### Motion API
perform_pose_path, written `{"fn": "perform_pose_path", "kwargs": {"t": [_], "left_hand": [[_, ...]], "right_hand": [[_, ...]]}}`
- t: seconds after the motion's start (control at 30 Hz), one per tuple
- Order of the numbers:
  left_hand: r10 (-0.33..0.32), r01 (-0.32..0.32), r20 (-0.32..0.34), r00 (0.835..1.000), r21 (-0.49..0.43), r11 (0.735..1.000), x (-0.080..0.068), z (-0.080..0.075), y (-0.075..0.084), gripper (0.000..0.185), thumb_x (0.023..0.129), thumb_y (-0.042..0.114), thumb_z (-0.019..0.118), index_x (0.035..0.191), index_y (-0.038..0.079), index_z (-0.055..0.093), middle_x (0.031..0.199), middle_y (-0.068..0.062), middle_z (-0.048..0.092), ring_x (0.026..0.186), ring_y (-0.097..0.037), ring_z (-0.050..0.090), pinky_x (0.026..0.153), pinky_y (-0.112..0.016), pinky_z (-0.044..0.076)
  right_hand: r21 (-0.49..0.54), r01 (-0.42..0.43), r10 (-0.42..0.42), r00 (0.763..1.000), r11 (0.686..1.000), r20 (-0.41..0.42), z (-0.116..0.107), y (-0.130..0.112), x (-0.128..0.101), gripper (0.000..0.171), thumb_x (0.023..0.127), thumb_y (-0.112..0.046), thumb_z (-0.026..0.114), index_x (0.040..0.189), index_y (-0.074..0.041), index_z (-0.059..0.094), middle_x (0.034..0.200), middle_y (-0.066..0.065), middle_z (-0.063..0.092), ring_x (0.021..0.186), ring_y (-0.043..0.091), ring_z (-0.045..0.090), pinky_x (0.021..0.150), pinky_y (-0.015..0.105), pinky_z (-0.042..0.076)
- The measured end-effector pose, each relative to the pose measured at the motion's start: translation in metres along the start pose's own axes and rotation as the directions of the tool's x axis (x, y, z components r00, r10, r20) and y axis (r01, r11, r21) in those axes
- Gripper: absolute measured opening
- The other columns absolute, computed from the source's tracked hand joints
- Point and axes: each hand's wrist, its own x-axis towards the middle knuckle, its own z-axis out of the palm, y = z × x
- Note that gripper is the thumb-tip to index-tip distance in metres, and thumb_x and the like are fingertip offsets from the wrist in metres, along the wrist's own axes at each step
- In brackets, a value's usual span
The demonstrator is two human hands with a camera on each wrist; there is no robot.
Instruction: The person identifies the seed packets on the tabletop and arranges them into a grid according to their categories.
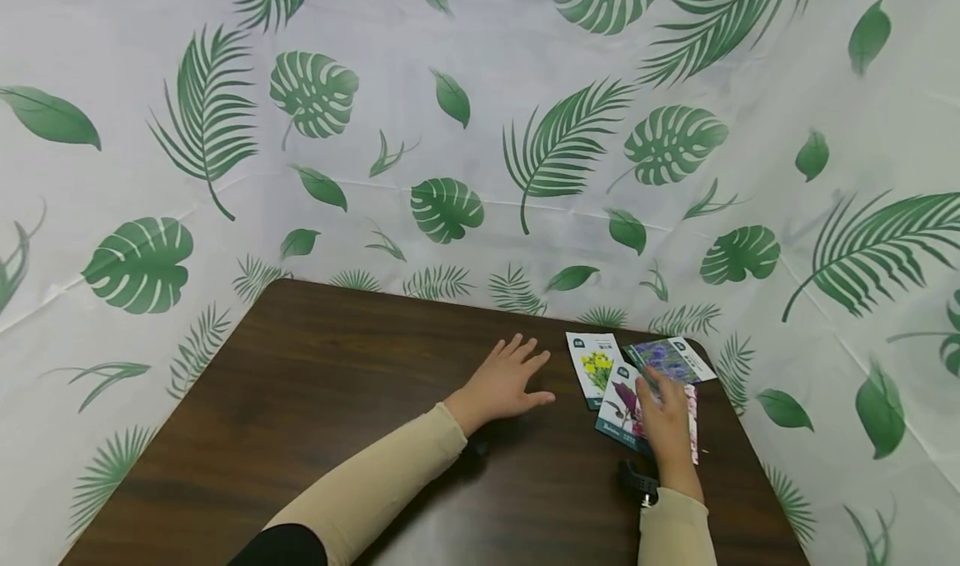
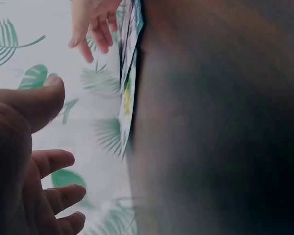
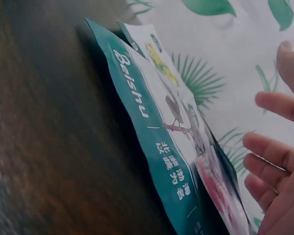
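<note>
Several flat seed packets overlap on the brown table at its far right in the head view. One has yellow flowers point(image 1: 595, 364), one a dark purple bloom point(image 1: 617, 408), one violet-blue flowers point(image 1: 663, 359). A pink-flowered packet point(image 1: 692, 433) is partly hidden behind my right hand point(image 1: 663, 412), which hovers over the group with loosely bent fingers and nothing in them. In the right wrist view the purple-bloom packet point(image 3: 137, 117) shows its teal edge, "Beishu" printed on it. My left hand point(image 1: 504, 383), fingers spread and holding nothing, is over the table left of the yellow-flowered packet.
The dark wood table point(image 1: 315, 399) reaches back to a white cloth backdrop point(image 1: 390, 116) printed with green leaves, which also runs along both sides. A black strap point(image 1: 637, 478) sits at my right wrist.
</note>
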Motion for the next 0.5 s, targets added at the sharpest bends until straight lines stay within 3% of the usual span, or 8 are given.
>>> {"fn": "perform_pose_path", "kwargs": {"t": [0.23, 0.5], "left_hand": [[0.016, -0.012, 0.083, 0.996, -0.053, 0.999, 0.019, 0.013, 0.016, 0.072, 0.111, 0.059, 0.053, 0.172, 0.023, 0.038, 0.181, -0.009, 0.028, 0.171, -0.030, 0.019, 0.139, -0.046, 0.021], [0.005, 0.002, 0.082, 0.997, -0.085, 0.996, 0.042, 0.027, 0.034, 0.063, 0.114, 0.050, 0.053, 0.168, 0.019, 0.045, 0.178, -0.010, 0.036, 0.170, -0.030, 0.026, 0.138, -0.041, 0.025]], "right_hand": [[-0.021, -0.058, 0.060, 0.996, 0.998, 0.072, 0.003, 0.008, 0.000, 0.054, 0.111, -0.047, 0.062, 0.148, -0.008, 0.065, 0.150, 0.026, 0.049, 0.146, 0.047, 0.045, 0.125, 0.069, 0.033], [-0.071, 0.055, -0.048, 0.994, 0.996, 0.096, 0.009, 0.019, 0.001, 0.036, 0.105, -0.025, 0.075, 0.133, -0.002, 0.074, 0.127, 0.027, 0.059, 0.121, 0.040, 0.054, 0.104, 0.055, 0.042]]}}
